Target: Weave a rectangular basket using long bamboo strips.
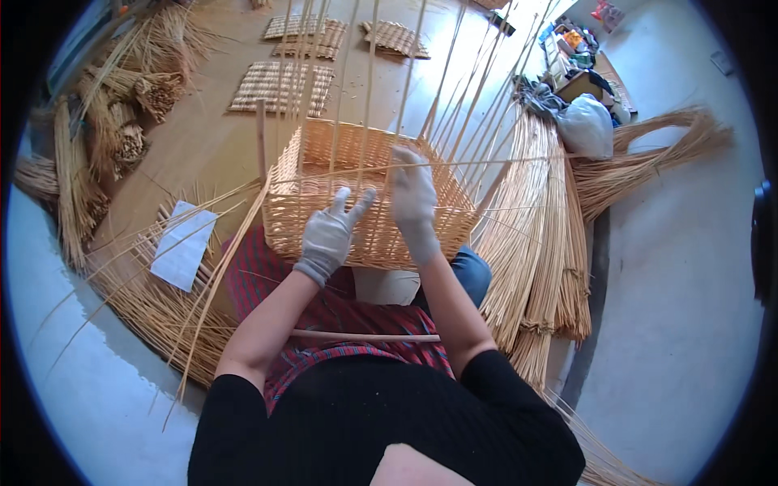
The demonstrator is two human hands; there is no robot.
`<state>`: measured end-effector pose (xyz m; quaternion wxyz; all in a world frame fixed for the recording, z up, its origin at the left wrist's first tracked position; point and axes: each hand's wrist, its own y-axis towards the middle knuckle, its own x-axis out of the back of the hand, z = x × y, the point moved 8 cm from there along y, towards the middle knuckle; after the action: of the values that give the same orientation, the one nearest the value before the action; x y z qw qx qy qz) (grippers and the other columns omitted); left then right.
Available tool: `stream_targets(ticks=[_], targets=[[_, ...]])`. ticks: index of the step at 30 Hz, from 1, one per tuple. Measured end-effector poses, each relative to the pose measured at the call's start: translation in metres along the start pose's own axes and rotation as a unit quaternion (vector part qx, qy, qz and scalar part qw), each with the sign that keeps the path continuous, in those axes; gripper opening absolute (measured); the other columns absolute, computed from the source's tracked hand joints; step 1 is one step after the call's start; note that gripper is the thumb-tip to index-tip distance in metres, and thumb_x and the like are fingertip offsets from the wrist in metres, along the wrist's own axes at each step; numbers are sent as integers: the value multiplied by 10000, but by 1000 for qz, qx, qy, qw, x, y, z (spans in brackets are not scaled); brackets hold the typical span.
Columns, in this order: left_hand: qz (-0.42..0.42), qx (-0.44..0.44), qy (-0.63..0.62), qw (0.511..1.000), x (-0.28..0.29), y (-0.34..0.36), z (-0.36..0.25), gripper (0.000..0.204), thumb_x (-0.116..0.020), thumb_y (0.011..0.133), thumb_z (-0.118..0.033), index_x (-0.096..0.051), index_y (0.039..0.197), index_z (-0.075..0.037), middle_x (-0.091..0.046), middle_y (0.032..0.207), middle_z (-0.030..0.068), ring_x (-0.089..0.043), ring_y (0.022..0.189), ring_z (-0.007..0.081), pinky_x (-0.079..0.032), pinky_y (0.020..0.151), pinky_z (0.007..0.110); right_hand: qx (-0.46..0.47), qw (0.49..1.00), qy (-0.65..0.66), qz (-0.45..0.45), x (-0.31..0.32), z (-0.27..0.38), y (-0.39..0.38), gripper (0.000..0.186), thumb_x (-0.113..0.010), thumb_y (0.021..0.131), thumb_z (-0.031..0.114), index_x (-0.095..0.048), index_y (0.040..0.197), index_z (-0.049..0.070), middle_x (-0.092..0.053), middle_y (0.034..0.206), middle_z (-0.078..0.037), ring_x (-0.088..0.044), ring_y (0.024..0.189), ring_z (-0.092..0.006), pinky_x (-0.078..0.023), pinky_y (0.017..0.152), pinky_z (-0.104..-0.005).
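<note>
A half-woven wicker basket (373, 231) rests tilted at my lap, its upright stakes (369, 89) rising from the walls. My left hand (327, 236), in a whitish glove, lies against the near wall with two fingertips spread apart at the rim. Close to it on the right, my gloved right hand (413, 194) is closed at the top of that wall. A long thin wicker strand (486, 161) passes through its fingers and stretches off to the right. My palms and some fingers are hidden from view.
Wicker bundles lie at left (121, 97) and right (531, 243). Woven mats (284, 87) are on the floor ahead. A white sheet (184, 245) lies on sticks at left. A wooden rod (365, 336) crosses my lap. A white bag (585, 125) stands at far right.
</note>
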<state>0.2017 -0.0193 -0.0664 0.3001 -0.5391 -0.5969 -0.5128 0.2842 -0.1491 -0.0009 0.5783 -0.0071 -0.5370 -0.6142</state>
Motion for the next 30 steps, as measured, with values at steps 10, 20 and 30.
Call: stream_targets(ticks=[10, 20, 30], targets=[[-153, -126, -1, 980, -7, 23, -48, 624, -596, 891, -130, -469, 1488, -258, -553, 1289, 128, -626, 920, 253, -511, 777, 375, -333, 873, 342, -104, 35, -149, -101, 366, -506, 987, -8, -551, 1344, 54, -652, 1088, -71, -606, 926, -138, -515, 857, -273], [-38, -54, 91, 994, -50, 37, -95, 658, -572, 870, -58, -496, 1470, -316, -554, 1243, 150, -618, 714, 266, -545, 635, 415, -157, 911, 301, -235, 100, -134, -42, 555, -522, 960, 5, -375, 1491, 69, -699, 1032, -109, -687, 796, -207, -570, 732, -347], [3, -43, 50, 998, -99, 71, -186, 726, -553, 909, -103, -323, 1579, -261, -516, 1179, 148, -624, 730, 241, -538, 646, 375, -31, 988, -138, -64, 141, -137, 20, 658, -672, 890, 14, -484, 1499, 180, -664, 1022, -120, -642, 968, -184, -505, 887, -298]])
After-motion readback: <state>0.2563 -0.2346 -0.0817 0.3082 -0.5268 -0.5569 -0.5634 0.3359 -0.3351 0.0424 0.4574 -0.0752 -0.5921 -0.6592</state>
